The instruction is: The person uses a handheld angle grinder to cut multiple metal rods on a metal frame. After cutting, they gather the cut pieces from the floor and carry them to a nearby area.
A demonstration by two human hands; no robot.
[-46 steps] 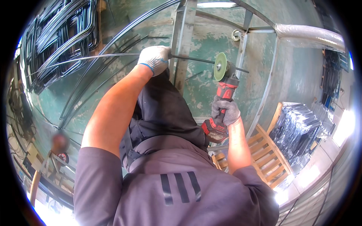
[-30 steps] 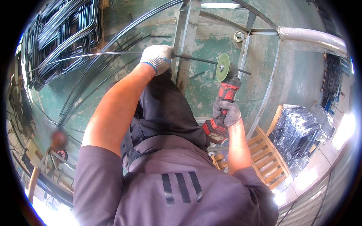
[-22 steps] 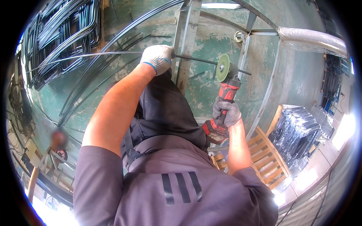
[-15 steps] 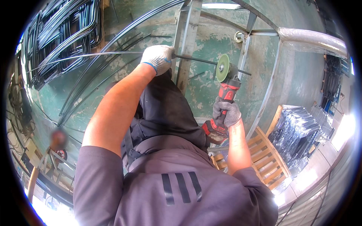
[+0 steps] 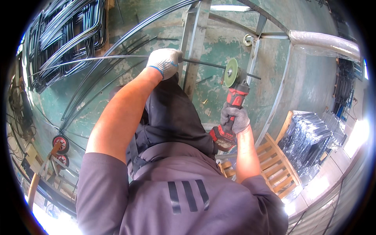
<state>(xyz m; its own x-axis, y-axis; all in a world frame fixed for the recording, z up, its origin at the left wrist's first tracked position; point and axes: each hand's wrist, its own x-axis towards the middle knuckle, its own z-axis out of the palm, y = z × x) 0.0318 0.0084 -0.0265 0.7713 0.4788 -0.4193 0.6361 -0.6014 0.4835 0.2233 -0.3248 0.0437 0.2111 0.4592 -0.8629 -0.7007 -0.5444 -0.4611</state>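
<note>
A thin dark metal rod [image 5: 204, 63] runs from the left across the metal frame. My left hand [image 5: 164, 62], in a white knit glove, is closed round the rod near a grey upright of the frame. My right hand [image 5: 235, 117], in a grey glove, grips a red and black cordless angle grinder [image 5: 237, 96]. Its green disc [image 5: 231, 73] stands upright against the rod, a little short of the rod's right end. A few sparks [image 5: 205, 101] show below and left of the disc.
The angled metal frame [image 5: 199, 35] surrounds the work, with a plastic-wrapped bar [image 5: 325, 42] at right. Bundled bent rods [image 5: 70, 35] lie at upper left. A wooden pallet [image 5: 276, 166] and wrapped dark stock [image 5: 307, 139] stand at right. A cart wheel [image 5: 60, 145] is at lower left.
Sparks now show under the disc. The left hand, rod and grinder disc sit very slightly lower; both grips are unchanged.
</note>
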